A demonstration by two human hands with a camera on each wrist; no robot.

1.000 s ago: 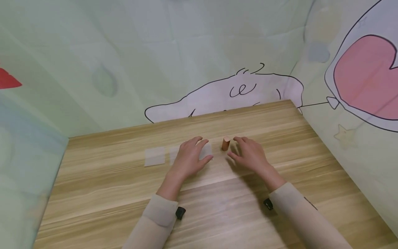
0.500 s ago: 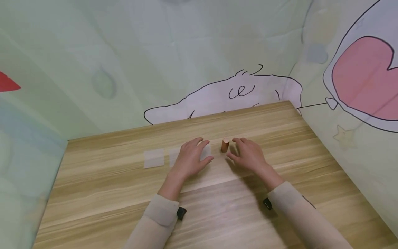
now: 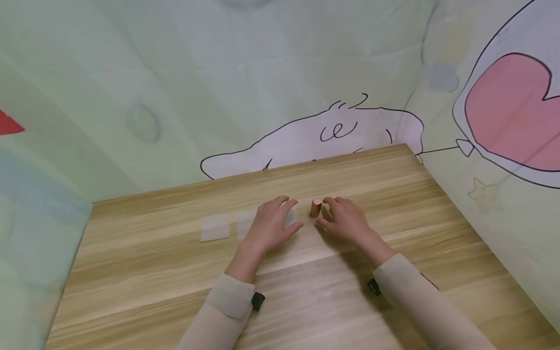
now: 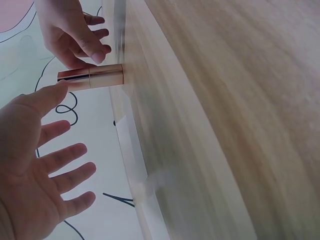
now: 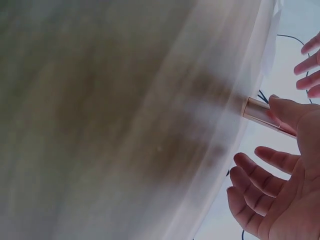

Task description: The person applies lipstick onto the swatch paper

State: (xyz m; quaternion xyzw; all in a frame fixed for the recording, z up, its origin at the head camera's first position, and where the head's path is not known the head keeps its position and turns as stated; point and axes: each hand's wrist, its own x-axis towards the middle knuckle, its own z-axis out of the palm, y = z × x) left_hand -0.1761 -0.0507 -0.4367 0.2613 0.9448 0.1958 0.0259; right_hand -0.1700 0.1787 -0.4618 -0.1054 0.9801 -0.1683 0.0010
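A rose-gold cylinder with a seam round its middle, like a lipstick tube (image 3: pixel 316 208), stands upright on the wooden table (image 3: pixel 144 272). Just to its right is my right hand (image 3: pixel 347 221), thumb and fingers spread apart on the tube's near and far sides; whether they touch it cannot be told. My left hand (image 3: pixel 269 226) hovers left of the tube with fingers loosely spread and holds nothing. In the left wrist view the lipstick tube (image 4: pixel 102 76) appears between both hands. The right wrist view shows the tube (image 5: pixel 261 111) partly behind the right thumb.
Pale square sheets lie in a row left of the tube: the left sheet (image 3: pixel 215 227) is fully visible, the middle sheet (image 3: pixel 244 224) and right sheet (image 3: pixel 290 217) are partly covered by my left hand. A printed cloth backdrop (image 3: pixel 183 97) borders the table.
My right hand has drifted slightly left, nearer the tube. The head view has tilted a little, so the table sits lower. My left hand has barely moved.
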